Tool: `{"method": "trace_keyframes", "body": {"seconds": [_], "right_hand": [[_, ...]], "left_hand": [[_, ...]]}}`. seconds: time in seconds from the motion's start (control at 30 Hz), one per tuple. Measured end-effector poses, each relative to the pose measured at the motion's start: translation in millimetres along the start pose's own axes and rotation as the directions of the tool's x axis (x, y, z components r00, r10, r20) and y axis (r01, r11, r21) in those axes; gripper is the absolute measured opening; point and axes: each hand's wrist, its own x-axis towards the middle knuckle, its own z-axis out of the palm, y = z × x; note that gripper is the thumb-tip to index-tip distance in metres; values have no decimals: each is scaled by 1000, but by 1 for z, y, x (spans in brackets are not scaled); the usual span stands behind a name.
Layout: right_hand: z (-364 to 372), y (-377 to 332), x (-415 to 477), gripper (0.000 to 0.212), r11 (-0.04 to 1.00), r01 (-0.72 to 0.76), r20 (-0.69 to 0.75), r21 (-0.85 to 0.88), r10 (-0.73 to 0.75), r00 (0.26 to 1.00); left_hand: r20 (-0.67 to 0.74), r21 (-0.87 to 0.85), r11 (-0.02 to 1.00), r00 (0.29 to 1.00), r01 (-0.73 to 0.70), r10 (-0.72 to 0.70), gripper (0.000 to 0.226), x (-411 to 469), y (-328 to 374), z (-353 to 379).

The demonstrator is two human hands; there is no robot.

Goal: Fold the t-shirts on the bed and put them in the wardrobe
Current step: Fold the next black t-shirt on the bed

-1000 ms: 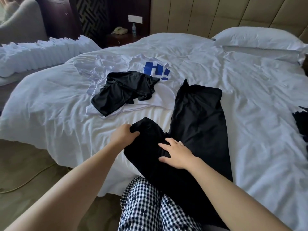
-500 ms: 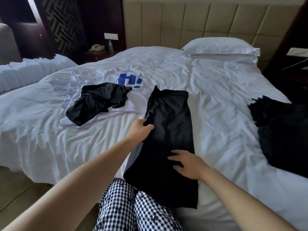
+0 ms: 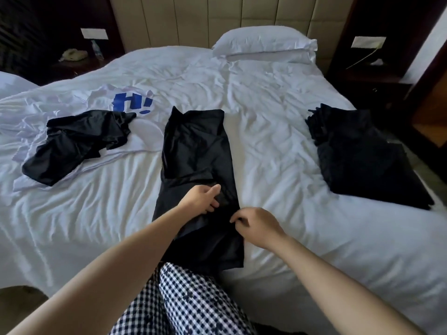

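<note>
Slinky black t-shirt [image 3: 196, 151] sits folded into a long strip mid-frame on the rumpled white bed [image 3: 266, 117], left hand [image 3: 202, 198] gripping it, right hand [image 3: 256, 224] pinching its edge.

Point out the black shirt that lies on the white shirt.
The crumpled black shirt at left; the middle strip and right pile lie on the sheet.
</note>
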Motion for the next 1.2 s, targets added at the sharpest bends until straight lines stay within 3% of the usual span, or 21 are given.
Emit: {"method": "trace_keyframes", "body": {"seconds": [0.07,0.17,0.23,0.3,0.4,0.5,0.8,0.97,1.03,1.2], "right_hand": [[-3,-9,7,19,999,-37,-195,26,41,980],[0,-25,25,17,997,1,-332,75,24,943],[8,-34,38,27,998,60,-273,35,-48,961],[24,-34,47,39,995,87,-147,-40,-92,985],[51,-22,49,55,967,87,15,-241,-86,996],[67,-11,46,72,929,92,36,-358,-85,996],[80,-1,47,56,919,126,-120,-373,-183,976],[76,-1,44,61,925,147,-90,-349,-189,978],[73,-1,38,61,929,217,-79,-300,-250,965],[69,14,4,48,897,410,-88,-164,-427,900]], "left_hand": [[-108,69,996,992,-62,69,34,-2,-12,-10],[-266,454,877,915,-157,302,19,-7,-38,-31],[-255,626,743,838,-237,483,24,-10,-60,-43],[-216,698,665,807,-266,550,28,-15,-83,-51],[-161,723,641,839,-259,520,49,-25,-116,-53],[-109,749,606,852,-268,512,64,-31,-138,-49],[-109,758,602,860,-253,498,61,-29,-148,-43],[-44,741,617,896,-267,441,69,-33,-141,-48],[-42,717,625,875,-310,482,66,-40,-139,-50],[-123,656,595,713,-464,690,32,-73,-155,-52]]}}
